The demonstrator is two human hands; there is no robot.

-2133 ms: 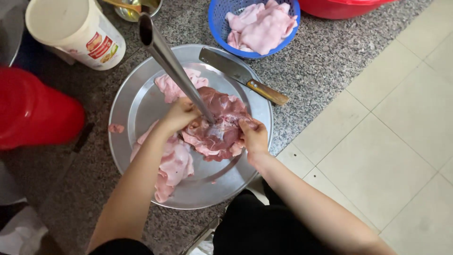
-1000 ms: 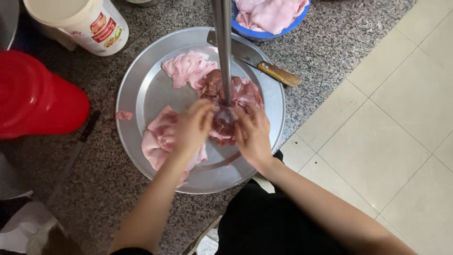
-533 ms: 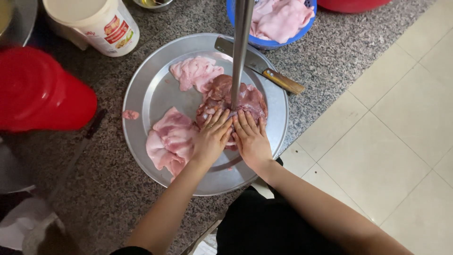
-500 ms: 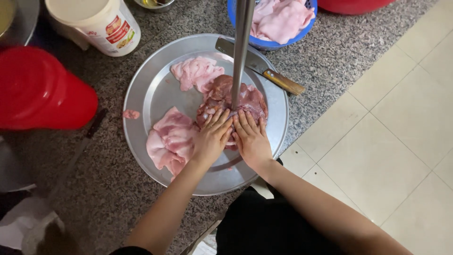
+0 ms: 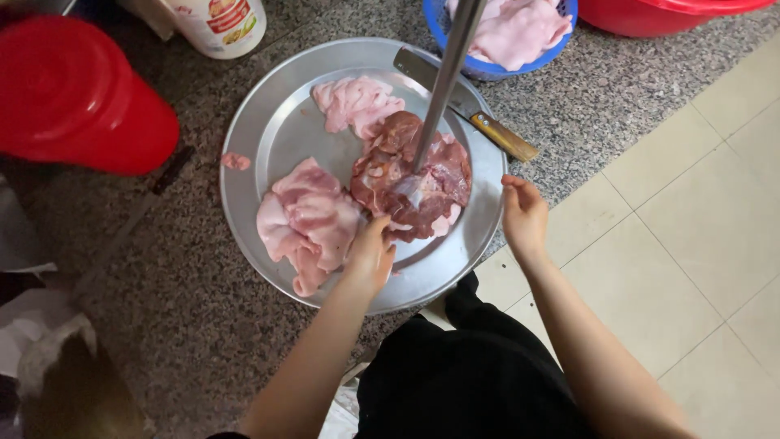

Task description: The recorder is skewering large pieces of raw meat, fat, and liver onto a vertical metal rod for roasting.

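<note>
Left hand (image 5: 370,256) on skewered meat (image 5: 410,175)

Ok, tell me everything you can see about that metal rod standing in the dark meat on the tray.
The metal rod is a smooth, round, silvery-grey pole, leaning slightly. Its top runs out of view; its lower end is sunk into the dark red meat stack on the round metal tray. Neither hand grips it: the left hand touches the stack's near edge and the right hand is off the tray's right rim. It crosses over the knife behind.
</note>
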